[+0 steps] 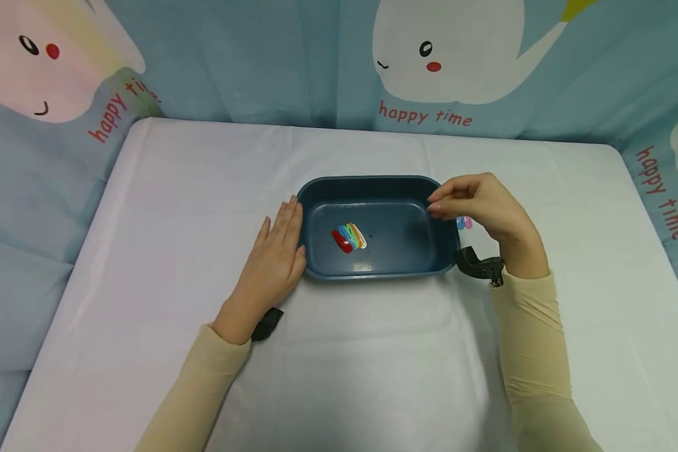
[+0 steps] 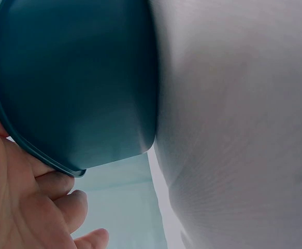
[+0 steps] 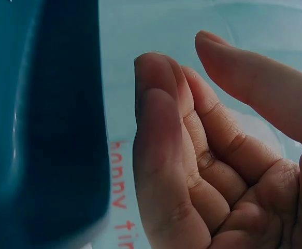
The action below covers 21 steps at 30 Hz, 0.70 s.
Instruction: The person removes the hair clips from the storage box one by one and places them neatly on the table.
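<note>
A dark blue rectangular plastic basin [image 1: 381,276] sits on the white table. Inside it, left of centre, lies a row of small glossy pieces that look like hair clips [image 1: 350,237], in red, blue, green, orange and white. My left hand [image 1: 274,257] rests with straight fingers along the basin's left end; in the left wrist view its fingers touch the rim [image 2: 34,155]. Over the right rim hovers my right hand [image 1: 480,204], thumb and forefinger pointing into the basin. The right wrist view shows a gap between thumb and fingers [image 3: 163,140], and nothing held there.
Pink and blue clips [image 1: 464,222] lie on the table just outside the basin's right end, partly hidden by the right hand. A white cloth covers the table [image 1: 367,351]. Behind it hangs a light blue printed curtain [image 1: 260,63]. Both wrists wear black straps.
</note>
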{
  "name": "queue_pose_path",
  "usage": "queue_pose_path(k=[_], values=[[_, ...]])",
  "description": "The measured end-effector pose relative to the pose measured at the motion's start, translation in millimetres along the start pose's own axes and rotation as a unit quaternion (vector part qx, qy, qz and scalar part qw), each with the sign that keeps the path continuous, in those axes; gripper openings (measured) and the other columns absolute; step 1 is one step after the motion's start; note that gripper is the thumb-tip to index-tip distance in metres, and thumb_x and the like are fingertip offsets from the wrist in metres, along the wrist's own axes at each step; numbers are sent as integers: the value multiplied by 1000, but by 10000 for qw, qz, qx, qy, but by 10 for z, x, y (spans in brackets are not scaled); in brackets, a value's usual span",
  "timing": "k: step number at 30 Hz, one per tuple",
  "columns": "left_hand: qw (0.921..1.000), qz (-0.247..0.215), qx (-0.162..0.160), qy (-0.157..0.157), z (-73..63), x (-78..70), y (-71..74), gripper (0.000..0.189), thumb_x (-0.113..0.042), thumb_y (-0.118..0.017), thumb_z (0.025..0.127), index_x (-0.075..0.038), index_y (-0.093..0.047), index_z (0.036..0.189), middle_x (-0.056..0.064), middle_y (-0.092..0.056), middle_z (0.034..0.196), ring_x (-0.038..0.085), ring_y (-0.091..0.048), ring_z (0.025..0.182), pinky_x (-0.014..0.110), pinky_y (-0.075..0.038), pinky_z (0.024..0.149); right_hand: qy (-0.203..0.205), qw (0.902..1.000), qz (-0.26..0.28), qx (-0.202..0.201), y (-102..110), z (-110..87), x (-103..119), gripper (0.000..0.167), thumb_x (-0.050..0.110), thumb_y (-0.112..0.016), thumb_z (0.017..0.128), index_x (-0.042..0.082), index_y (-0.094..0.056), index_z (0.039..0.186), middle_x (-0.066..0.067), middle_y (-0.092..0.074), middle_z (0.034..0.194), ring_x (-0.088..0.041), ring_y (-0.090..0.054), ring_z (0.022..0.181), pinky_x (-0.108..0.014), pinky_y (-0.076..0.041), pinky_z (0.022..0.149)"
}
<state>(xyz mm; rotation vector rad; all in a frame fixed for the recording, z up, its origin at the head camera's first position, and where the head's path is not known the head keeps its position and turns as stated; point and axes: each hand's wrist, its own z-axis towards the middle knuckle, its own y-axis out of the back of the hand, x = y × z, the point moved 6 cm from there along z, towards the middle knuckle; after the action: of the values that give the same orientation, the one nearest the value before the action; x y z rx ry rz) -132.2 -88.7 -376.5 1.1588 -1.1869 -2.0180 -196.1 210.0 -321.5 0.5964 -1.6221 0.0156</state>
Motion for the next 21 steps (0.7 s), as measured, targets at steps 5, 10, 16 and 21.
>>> queue_pose_path(k=[5,10,16,21], values=[[10000,-17,14,3,29,-1,-12,62,-19,-38,95,6,-18,148,16,-14,156,29,-14,142,53,-15,110,-97,9997,-196,91,-103,76,34,19,7,-66,87,-9,-66,96,-3,-70,82,-25,-67,79,-28,-54,73],[10000,5,79,38,48,1,-12,62,-20,-36,95,5,-17,148,15,-14,156,28,-12,143,53,-14,110,-201,9995,-209,148,-197,149,79,17,8,-67,86,-8,-68,94,-5,-70,81,-24,-68,79,-29,-54,73],[9999,55,100,86,25,13,2,62,-20,-37,95,5,-17,148,15,-13,156,27,-12,143,53,-14,111,-225,9987,-344,291,-328,250,129,14,9,-68,85,-4,-70,91,-5,-70,80,-23,-66,76,-30,-53,70],[9999,34,108,105,-1,18,8,62,-19,-37,95,5,-17,148,15,-14,156,26,-10,143,53,-14,111,-210,9988,-232,387,-422,302,139,13,8,-69,85,-4,-70,91,-6,-70,79,-22,-67,76,-30,-53,70]])
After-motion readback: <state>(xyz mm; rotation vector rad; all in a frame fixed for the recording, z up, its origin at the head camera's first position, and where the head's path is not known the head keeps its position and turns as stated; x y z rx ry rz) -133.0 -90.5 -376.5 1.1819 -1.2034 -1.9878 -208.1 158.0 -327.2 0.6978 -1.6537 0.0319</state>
